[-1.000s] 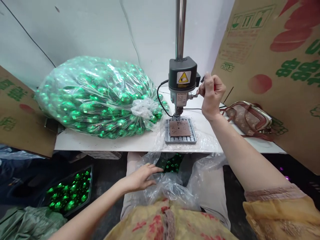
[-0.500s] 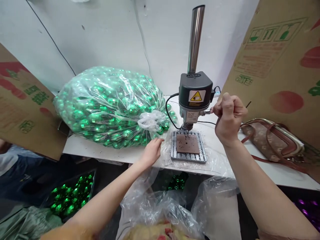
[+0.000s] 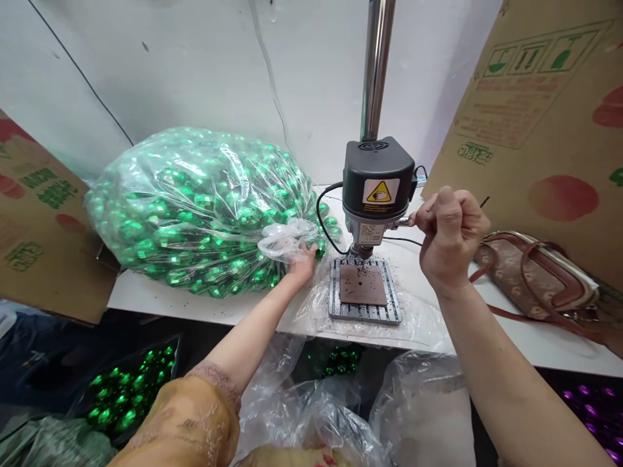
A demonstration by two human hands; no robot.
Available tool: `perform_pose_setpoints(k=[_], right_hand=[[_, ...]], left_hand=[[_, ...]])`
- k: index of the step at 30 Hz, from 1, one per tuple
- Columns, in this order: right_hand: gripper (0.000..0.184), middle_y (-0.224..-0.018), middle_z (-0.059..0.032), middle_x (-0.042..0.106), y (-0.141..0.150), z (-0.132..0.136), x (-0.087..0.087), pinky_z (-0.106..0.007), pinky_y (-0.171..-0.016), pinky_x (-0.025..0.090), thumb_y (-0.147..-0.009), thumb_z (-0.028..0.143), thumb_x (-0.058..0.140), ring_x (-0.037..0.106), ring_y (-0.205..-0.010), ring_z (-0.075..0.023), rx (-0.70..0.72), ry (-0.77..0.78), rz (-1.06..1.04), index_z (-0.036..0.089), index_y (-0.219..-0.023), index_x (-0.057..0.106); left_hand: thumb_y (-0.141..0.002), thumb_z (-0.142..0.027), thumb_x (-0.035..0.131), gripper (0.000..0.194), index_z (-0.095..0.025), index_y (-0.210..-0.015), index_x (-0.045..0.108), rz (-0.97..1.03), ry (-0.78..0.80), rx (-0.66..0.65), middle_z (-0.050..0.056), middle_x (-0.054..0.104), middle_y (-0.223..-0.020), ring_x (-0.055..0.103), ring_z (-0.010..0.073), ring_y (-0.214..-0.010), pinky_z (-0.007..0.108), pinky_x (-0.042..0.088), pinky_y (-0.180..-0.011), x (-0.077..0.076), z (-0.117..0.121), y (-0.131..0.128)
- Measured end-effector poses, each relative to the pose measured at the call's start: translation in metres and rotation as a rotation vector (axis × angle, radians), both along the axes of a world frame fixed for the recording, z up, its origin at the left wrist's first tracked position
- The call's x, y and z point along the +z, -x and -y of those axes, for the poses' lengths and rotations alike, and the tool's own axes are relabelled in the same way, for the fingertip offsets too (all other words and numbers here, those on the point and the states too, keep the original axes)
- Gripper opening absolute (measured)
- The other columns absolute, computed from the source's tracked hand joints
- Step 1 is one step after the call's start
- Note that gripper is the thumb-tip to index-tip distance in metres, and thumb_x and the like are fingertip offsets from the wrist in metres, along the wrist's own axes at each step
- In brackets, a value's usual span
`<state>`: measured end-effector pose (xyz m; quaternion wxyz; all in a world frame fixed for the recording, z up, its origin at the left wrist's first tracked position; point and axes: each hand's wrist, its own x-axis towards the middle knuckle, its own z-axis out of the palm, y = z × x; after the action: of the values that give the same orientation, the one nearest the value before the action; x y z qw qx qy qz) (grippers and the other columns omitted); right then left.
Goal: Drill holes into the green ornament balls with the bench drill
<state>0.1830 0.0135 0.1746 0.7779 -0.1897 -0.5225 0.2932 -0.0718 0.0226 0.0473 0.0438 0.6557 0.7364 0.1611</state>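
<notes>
A bench drill press [image 3: 377,185] stands on the white table, with a warning sticker on its black motor housing. My right hand [image 3: 450,240] is closed in a fist around the drill press handle [image 3: 402,222]. Under the chuck, a brown square board [image 3: 365,292] with a dark hole lies on the slotted metal base [image 3: 335,305], dark shavings scattered over it. My left hand [image 3: 302,266] reaches to the gathered mouth of a clear plastic bag [image 3: 204,207] full of shiny green faceted balls. Its fingertips are apart, beside green balls at the bag's mouth; nothing shows in them.
Cardboard boxes stand at left [image 3: 39,220] and right [image 3: 535,117]. A brown patterned handbag [image 3: 535,272] with straps lies right of the drill press. Below the table edge are green balls [image 3: 131,389], clear plastic sheeting [image 3: 321,415] and purple balls [image 3: 591,415].
My left hand has moved forward from the table near the base to the bag's gathered mouth. My right hand stays on the handle. The view has shifted slightly.
</notes>
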Motion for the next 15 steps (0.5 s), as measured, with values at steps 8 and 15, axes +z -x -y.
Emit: perform_pose_setpoints(k=[8, 15], right_hand=[[0.045, -0.05, 0.0065, 0.04, 0.002, 0.0, 0.001, -0.029, -0.05, 0.037, -0.087, 0.048, 0.066, 0.042, -0.048, -0.007, 0.005, -0.019, -0.019, 0.022, -0.06, 0.042], [0.046, -0.049, 0.0069, 0.037, 0.002, -0.002, 0.001, -0.027, -0.049, 0.038, -0.088, 0.048, 0.065, 0.038, -0.046, -0.0058, -0.005, -0.057, -0.022, 0.021, -0.061, 0.041]], left_hand=[[-0.095, -0.026, 0.059, 0.037, -0.019, -0.132, 0.063, 0.408, -0.215, -0.178, 0.015, 0.057, -0.139, 0.056, 0.0269, -0.132, 0.038, 0.045, -0.111, 0.007, 0.059, -0.003], [-0.076, -0.057, 0.083, 0.056, -0.022, -0.116, 0.063, 1.729, -0.112, -0.025, 0.005, 0.073, -0.107, 0.07, 0.019, -0.089, 0.033, 0.056, -0.079, -0.008, 0.079, -0.057]])
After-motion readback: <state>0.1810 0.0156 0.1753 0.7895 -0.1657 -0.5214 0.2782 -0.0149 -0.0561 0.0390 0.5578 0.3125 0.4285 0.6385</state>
